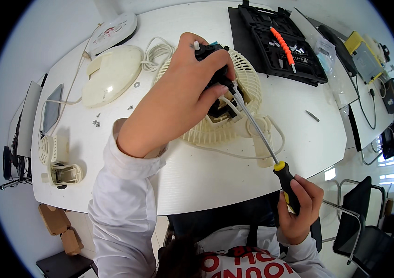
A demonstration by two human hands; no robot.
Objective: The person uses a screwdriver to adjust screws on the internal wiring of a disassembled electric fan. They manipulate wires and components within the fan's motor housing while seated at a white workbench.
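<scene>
My left hand (197,74) is closed round a black fan motor unit (216,88) that sits at the back of a cream fan grille (241,69). Fingers and thumb wrap its top and hide part of it. In my right hand (300,208) is a long screwdriver (264,139) with a black and yellow handle. Its shaft slants up to the left, and the tip is at the motor unit by my left thumb; the exact contact is hidden. A cream neck piece (262,132) and a white cord lie at the grille's near right side.
An open black tool case (285,51) holds bits and an orange flexible shaft (282,45). Left of the grille are a cream fan base (113,76), a coiled cord (157,54), loose screws (96,123) and a cream housing (60,162). A small bit (312,116) lies at right.
</scene>
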